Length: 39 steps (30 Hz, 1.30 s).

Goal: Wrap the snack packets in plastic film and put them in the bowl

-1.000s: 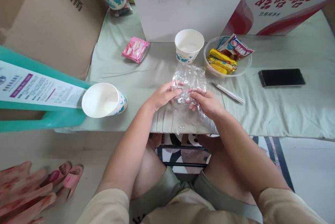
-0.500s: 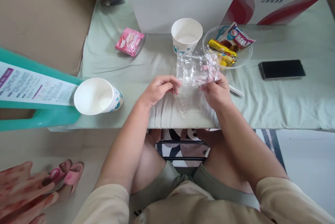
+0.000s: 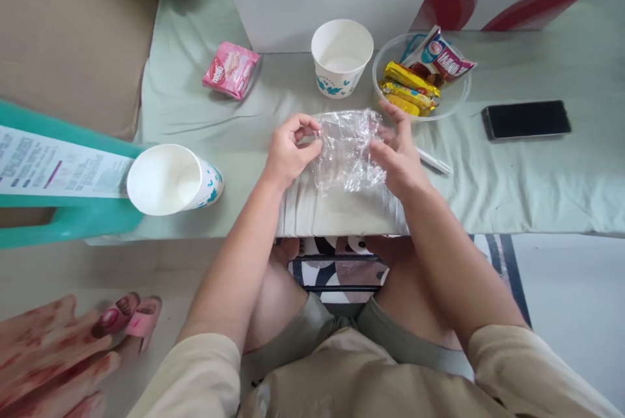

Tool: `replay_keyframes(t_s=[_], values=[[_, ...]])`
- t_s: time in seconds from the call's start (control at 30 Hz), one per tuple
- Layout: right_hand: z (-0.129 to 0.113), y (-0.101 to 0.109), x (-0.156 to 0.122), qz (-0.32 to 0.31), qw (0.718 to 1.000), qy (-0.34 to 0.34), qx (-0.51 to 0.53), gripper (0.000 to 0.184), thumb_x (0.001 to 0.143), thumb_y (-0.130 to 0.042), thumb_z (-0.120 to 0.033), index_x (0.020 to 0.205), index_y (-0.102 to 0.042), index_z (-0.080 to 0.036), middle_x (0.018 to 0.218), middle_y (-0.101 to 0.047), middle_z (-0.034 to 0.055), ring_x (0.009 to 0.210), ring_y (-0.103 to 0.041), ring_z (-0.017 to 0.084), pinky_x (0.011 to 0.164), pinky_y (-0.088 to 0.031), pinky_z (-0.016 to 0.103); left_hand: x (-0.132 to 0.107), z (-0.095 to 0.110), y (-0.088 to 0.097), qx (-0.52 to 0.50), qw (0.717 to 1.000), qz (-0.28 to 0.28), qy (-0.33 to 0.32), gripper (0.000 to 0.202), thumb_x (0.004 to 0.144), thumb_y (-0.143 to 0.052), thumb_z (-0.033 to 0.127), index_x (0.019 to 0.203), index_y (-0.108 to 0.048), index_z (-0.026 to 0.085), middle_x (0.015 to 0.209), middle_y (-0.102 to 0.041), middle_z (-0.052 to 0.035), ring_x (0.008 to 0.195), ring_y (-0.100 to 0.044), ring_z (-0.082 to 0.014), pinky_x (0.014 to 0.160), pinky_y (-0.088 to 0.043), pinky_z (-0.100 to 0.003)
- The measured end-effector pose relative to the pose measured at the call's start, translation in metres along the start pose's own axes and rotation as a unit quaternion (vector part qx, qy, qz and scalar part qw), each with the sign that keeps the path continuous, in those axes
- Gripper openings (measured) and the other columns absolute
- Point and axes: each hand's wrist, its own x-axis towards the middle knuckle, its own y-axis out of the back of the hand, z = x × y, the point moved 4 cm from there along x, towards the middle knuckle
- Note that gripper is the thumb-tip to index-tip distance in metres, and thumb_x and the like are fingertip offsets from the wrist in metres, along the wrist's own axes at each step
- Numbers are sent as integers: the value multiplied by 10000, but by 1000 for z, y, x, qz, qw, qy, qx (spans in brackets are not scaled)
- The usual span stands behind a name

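Above worktop [image 3: 527, 190] nr middle paper cup [image 3: 339, 73], my L hand [image 3: 291, 150] pinches clear plastic bag [image 3: 344, 151] by L edge, R hand [image 3: 403, 161] half-spread at its R, grip unclear; prob v light, limp, slippery, best held by edges.

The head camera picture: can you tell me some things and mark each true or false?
The crumpled clear plastic film is between the left hand and the right hand. True.
The black rectangular phone is left of the round clear plastic bowl. False: the phone is right of it.
Yellow-wrapped snacks lie in the bowl. True.
The square pink packet is in the bowl. False: the packet lies on pale green cloth.
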Motion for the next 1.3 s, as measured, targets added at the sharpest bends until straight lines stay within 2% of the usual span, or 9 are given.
replay_keyframes(t_s=[0.17,0.37,0.53,0.67,0.9,1.03,1.17,1.23,1.3], values=[[2,-9,-1,-3,998,-42,55,689,708,-796,-426,1303,-457,-349,1036,-686,22,810,-653,164,712,-547,313,-2,-1,2,-118,989,31,80,404,752,-743,141,1104,-611,290,1057,-676,-7,1008,-719,-174,802,-565,-273],[0,-16,-4,-11,995,-30,98,516,755,-753,-486,1197,-555,-309,1100,-702,33,967,-689,204,766,-568,332,-16,-8,-17,-137,960,-104,219,263,774,-764,253,1005,-662,183,921,-743,-59,862,-748,-200,722,-595,-286],[-2,-19,-16,-68,991,-100,52,364,748,-759,-526,872,-595,-226,797,-698,28,723,-680,184,636,-531,301,-19,-5,-14,-55,972,-131,186,194,802,-708,226,993,-700,197,747,-710,-8,636,-670,-124,536,-490,-206],[-3,-13,-18,-49,992,-97,68,355,738,-763,-507,899,-567,-259,579,-541,-63,463,-492,114,462,-397,254,-19,-3,-5,-52,969,-163,180,206,804,-712,265,1006,-697,228,501,-513,69,427,-490,-91,448,-404,-212],[-16,-10,-21,-85,984,-95,123,445,725,-553,-691,758,-582,-248,675,-577,22,604,-556,175,574,-471,334,-9,3,3,-141,963,-159,166,251,820,-588,379,660,-614,187,628,-574,-17,533,-534,-116,489,-442,-247],[-8,-8,-19,-25,996,-81,36,380,704,-696,-568,839,-585,-231,720,-588,-9,616,-523,144,579,-430,291,2,-5,6,23,988,-123,88,109,726,-665,197,826,-624,201,810,-634,-8,655,-580,-119,588,-481,-245],[0,-4,-17,100,993,-51,-29,475,635,-766,-314,1051,-544,-257,739,-582,-62,584,-467,117,563,-386,265,-3,8,11,167,975,113,-93,203,775,-601,111,936,-580,233,941,-644,-28,883,-639,-165,809,-534,-314],[-2,-7,-17,106,993,-42,-33,346,658,-751,-311,939,-563,-238,723,-581,-49,596,-473,117,577,-392,270,-13,16,-3,190,963,105,-158,110,836,-590,181,936,-589,226,946,-657,-37,944,-642,-182,887,-529,-341],[-4,-15,-17,63,996,-43,35,282,676,-748,-360,829,-550,-229,714,-580,-39,614,-498,119,594,-417,273,-20,17,-22,158,974,8,-160,220,838,-649,287,1042,-615,213,1090,-688,-67,1056,-645,-205,958,-517,-360]])
